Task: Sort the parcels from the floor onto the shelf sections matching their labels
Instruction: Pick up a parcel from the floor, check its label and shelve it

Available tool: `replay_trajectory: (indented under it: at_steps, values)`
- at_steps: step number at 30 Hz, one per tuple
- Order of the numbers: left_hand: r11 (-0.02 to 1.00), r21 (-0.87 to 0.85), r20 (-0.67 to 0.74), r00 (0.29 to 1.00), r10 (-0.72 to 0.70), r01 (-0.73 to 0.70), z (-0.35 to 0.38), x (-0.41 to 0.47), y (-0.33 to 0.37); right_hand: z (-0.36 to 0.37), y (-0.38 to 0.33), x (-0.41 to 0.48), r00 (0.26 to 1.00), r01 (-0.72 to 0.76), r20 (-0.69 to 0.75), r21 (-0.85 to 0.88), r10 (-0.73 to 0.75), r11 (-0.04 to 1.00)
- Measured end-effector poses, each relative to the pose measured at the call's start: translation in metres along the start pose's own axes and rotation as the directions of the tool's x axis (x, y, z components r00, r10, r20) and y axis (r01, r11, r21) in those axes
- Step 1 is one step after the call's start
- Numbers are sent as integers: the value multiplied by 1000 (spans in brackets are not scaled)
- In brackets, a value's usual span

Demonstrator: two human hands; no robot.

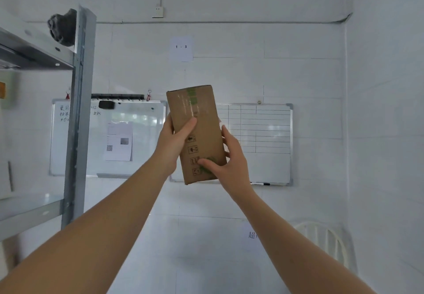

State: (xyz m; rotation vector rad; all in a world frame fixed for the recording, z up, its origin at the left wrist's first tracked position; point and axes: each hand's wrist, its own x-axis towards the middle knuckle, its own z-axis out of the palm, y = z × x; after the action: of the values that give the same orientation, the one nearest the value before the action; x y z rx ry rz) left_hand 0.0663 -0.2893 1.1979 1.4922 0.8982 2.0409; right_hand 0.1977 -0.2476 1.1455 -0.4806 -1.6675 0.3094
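While both arms reach up, left hand [175, 143] and right hand [231, 156] grip cardboard parcel [197, 121] upright

metal shelf [79, 110] | top: dark crumpled bundle [62, 27]

head cam: we look out from head height | faces white tiled wall [298, 75], level | close beyond our fingers [190, 125] | no second view

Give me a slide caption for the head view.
Left hand and right hand raise a brown cardboard parcel before two whiteboards.
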Motion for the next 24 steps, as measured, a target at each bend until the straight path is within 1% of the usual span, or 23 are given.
replay_trajectory:
  at_steps: [2, 6, 10, 14, 18, 21, 24]
  values:
    - [1000, -2, 24, 1000, 15, -15, -3, -2, -1, 3, 2, 0, 999, -27, 25, 47, 26, 999]
    - [999, -45, 46, 999, 2, 0, -4, -6, 3, 7, 3, -2, 984, -158, 118, 235, 133, 959]
    - [1000, -16, 83, 996, 21, -20, -9, -8, 8, 9, 3, -5, 972, -210, 169, 316, 162, 925]
    - [999, 6, 139, 990, 38, -39, -14, -9, 6, 13, 6, -9, 971, -221, 160, 347, 175, 911]
    - [999, 21, 138, 990, 25, -29, -20, -7, -1, 16, 11, -12, 972, -231, 137, 377, 193, 897]
    - [999, 33, 99, 995, 22, -25, -15, -8, -4, 24, 14, -16, 976, -218, 78, 346, 204, 912]
    - [992, 107, 10, 998, 64, -65, -2, -12, -3, 31, 17, -21, 979, -191, 1, 323, 202, 927]
